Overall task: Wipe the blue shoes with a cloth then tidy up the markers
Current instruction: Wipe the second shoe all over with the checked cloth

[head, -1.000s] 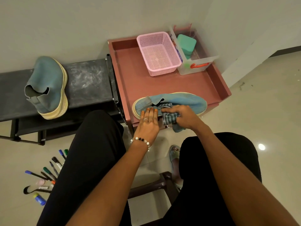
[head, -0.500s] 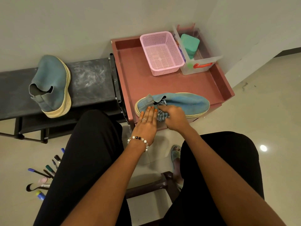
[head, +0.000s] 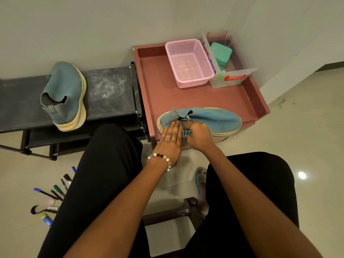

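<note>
A blue shoe [head: 219, 119] with a cream sole lies on its side at the front edge of the reddish table [head: 195, 97]. My left hand [head: 170, 141] rests flat on its heel end, fingers straight. My right hand [head: 198, 135] is closed on a striped blue cloth [head: 186, 134], pressed against the shoe near its opening. The second blue shoe [head: 65, 95] stands on the black bench [head: 109, 90] to the left. Several markers [head: 55, 192] lie scattered on the floor at the lower left, partly hidden by my left leg.
A pink mesh basket [head: 189, 63] and a clear plastic box [head: 230, 71] holding a green block stand at the back of the table. My legs in black fill the foreground. A dark stool edge [head: 175, 211] shows between my knees.
My right hand has slid the cloth leftward along the shoe toward the heel opening and bunched it up. The left hand has stayed on the heel end.
</note>
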A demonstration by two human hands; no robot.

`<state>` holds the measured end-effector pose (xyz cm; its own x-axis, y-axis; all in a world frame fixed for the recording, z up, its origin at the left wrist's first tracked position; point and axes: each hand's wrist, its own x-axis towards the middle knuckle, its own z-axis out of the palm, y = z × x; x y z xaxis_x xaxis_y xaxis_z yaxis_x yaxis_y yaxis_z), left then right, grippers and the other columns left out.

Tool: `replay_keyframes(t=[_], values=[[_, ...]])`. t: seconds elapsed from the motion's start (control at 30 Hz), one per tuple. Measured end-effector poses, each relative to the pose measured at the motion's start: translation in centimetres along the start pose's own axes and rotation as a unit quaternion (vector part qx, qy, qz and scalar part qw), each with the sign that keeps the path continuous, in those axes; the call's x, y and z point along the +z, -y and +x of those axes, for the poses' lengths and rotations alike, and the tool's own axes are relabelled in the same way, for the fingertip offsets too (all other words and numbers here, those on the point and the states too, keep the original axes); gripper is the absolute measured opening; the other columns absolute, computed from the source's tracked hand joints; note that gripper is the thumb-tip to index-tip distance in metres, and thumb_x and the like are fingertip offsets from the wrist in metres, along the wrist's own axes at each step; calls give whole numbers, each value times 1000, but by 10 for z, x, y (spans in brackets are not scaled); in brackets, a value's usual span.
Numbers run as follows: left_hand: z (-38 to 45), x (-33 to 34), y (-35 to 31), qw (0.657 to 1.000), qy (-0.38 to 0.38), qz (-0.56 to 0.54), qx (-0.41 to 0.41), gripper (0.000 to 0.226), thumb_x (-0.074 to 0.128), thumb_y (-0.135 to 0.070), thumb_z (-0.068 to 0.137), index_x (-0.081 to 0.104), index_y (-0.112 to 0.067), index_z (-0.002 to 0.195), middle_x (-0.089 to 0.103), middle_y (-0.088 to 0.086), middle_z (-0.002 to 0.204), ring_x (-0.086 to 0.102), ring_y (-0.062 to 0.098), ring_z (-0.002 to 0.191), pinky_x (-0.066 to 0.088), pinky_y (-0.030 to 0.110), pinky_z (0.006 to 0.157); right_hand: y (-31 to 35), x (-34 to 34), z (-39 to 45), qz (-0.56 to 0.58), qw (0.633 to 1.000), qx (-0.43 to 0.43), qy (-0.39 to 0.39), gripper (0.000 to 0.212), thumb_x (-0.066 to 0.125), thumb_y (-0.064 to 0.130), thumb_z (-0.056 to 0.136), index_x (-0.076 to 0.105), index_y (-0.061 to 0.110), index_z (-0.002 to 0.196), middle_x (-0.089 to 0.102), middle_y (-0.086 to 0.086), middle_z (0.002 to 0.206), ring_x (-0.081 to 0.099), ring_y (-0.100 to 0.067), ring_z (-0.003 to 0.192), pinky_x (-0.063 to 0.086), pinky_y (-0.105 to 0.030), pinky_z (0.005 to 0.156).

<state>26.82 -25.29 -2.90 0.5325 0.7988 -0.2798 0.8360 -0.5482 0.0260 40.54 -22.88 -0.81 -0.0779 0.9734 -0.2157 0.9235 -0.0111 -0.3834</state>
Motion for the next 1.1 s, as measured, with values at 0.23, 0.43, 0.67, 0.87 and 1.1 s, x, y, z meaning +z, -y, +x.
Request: replay_keyframes(t=[0.23,0.43,0.67,0.87,1.1], values=[[1,3,5,1000,-19,-2,9,83,48,-10,93,-14,4,146,-16,24,155,-14,35,145,-12,42,113,-64,-28,-23,120,991,48,20,66,54,-15,68,62,17,125,60,-9,128,54,-22,122,34,-15,101],[4,3,1,1000,-10,-9,-7,87,50,-16,91,-13,4,147,-14,25,155,-13,36,145,-13,43,114,-9,-5,-16,-45,996,57,-43,46,56,5,83,54,8,129,61,-17,121,57,-33,109,42,-33,92],[5,0,0,1000,4,-14,-4,85,49,-12,90,-12,5,146,-14,25,155,-13,36,145,-9,44,115,-4,-8,-10,22,999,-30,28,56,52,1,78,52,9,134,52,-10,138,45,-25,129,27,-23,107],[8,0,-4,1000,-1,-13,-19,74,38,-5,91,-8,5,147,-7,25,156,-6,36,146,0,46,119,-76,-27,-41,66,997,-14,34,67,54,-12,64,57,8,128,57,-12,131,51,-28,125,27,-11,100],[18,-8,-4,999,0,-28,-28,79,51,-15,88,3,3,149,12,24,155,10,34,146,7,45,120,-85,-20,-40,-32,995,91,-13,44,57,-4,75,65,6,118,65,-23,112,59,-37,104,43,-35,86]])
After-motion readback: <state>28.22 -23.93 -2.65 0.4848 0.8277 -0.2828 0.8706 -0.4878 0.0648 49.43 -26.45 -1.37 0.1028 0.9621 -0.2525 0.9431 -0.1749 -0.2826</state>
